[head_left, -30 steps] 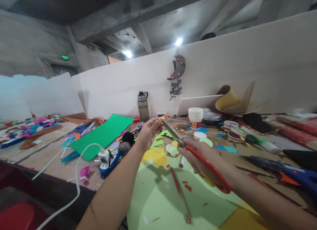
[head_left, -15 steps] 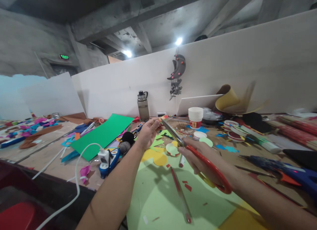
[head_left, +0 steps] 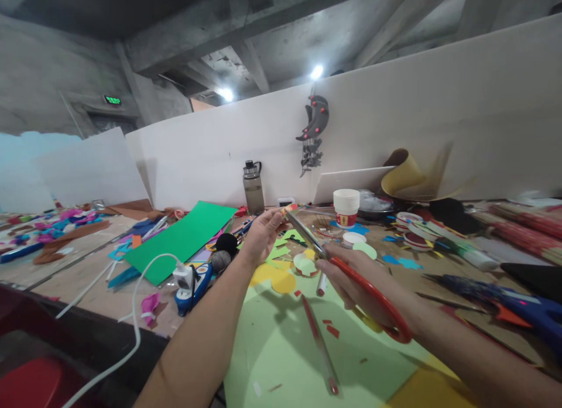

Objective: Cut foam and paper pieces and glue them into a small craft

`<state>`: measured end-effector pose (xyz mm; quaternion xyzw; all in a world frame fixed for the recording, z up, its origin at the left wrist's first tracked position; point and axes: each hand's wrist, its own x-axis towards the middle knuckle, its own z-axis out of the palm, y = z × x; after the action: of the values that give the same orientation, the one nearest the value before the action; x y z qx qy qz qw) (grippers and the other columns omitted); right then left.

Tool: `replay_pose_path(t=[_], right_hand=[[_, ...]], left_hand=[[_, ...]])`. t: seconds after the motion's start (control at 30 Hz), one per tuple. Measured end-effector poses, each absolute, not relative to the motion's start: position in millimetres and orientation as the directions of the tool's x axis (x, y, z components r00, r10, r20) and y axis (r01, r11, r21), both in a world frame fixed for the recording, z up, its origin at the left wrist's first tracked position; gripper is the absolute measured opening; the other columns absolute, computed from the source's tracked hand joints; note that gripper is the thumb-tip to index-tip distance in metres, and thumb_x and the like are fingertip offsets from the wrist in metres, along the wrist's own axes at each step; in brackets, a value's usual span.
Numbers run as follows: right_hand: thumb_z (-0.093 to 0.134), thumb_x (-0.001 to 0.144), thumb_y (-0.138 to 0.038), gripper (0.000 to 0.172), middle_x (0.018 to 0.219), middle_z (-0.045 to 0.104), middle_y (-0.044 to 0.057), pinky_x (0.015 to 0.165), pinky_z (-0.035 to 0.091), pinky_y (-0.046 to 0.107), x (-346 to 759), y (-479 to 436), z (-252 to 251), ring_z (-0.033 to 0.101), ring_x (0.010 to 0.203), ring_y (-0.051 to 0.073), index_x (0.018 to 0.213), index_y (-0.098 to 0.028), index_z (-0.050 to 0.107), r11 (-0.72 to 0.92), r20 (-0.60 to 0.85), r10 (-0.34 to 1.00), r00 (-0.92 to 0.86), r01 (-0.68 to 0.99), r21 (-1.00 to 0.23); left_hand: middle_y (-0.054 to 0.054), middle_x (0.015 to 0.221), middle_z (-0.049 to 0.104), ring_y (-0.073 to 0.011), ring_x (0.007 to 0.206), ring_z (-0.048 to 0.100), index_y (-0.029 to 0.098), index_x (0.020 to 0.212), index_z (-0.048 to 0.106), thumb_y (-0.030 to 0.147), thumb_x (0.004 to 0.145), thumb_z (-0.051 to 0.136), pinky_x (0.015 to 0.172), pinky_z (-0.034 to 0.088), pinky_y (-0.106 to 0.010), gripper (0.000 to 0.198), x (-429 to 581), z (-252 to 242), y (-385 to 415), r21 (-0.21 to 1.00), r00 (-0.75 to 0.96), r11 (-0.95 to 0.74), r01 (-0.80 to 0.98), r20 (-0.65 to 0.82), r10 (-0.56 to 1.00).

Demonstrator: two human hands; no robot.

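Observation:
My left hand (head_left: 262,233) is raised over the table and pinches a small red and yellow paper piece (head_left: 290,209) at its fingertips. My right hand (head_left: 356,279) grips red-handled scissors (head_left: 351,273), fingers through the loops. The steel blades point up and left, and their tips meet the paper piece. Below both hands lies a light green sheet (head_left: 281,343) with small red scraps and a red pen (head_left: 319,342) on it.
A dark green sheet (head_left: 182,239), a water bottle (head_left: 253,188), stacked paper cups (head_left: 346,208), yellow paper circles (head_left: 281,279) and a blue glue gun (head_left: 522,308) crowd the table. A white cable (head_left: 132,314) runs to a charger. White partition boards (head_left: 395,133) close the back.

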<state>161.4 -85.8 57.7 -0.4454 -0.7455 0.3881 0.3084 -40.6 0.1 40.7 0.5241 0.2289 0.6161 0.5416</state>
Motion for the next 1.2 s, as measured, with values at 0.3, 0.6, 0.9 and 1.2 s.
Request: replay_pose_path(t=[0.3,0.6,0.9,1.2], right_hand=[[0.053,0.079,-0.043,0.021,0.052,0.053,-0.004,0.037,0.035,0.019,158,-87,59,0.061,0.053,0.015,0.073,-0.023,0.050,0.266,0.119,0.929,-0.350,0.410,-0.873],[0.048,0.085,-0.043,0.026,0.051,0.053,-0.002,0.044,0.040,0.022,158,-79,51,0.056,0.049,0.014,0.068,-0.023,0.051,0.357,0.233,0.929,-0.287,0.531,-0.769],[0.053,0.082,-0.043,0.021,0.059,0.059,-0.002,0.039,0.040,0.019,159,-80,57,0.063,0.054,0.015,0.075,-0.023,0.051,0.248,0.072,0.934,-0.349,0.490,-0.836],[0.047,0.086,-0.048,0.027,0.059,0.057,-0.004,0.045,0.045,0.022,162,-81,51,0.060,0.049,0.014,0.078,-0.023,0.052,0.311,0.114,0.911,-0.397,0.478,-0.821]], left_hand=[[-0.008,0.088,0.073,-0.0167,0.083,0.065,0.014,0.094,0.074,0.044,0.068,0.081,0.083,0.047,-0.030,0.041,-40,40,0,0.854,0.141,-0.302,-0.423,0.391,0.909],[-0.007,0.089,0.072,-0.0159,0.083,0.065,0.015,0.093,0.074,0.046,0.068,0.081,0.082,0.048,-0.029,0.040,-41,38,1,0.856,0.145,-0.302,-0.419,0.392,0.909],[-0.008,0.095,0.072,-0.0165,0.085,0.065,0.015,0.092,0.074,0.046,0.068,0.081,0.081,0.048,-0.029,0.040,-41,39,0,0.862,0.127,-0.321,-0.393,0.396,0.909],[-0.006,0.085,0.072,-0.0144,0.074,0.064,0.014,0.086,0.071,0.047,0.071,0.078,0.065,0.046,-0.025,0.036,-41,39,1,0.843,0.043,-0.330,-0.424,0.383,0.923]])
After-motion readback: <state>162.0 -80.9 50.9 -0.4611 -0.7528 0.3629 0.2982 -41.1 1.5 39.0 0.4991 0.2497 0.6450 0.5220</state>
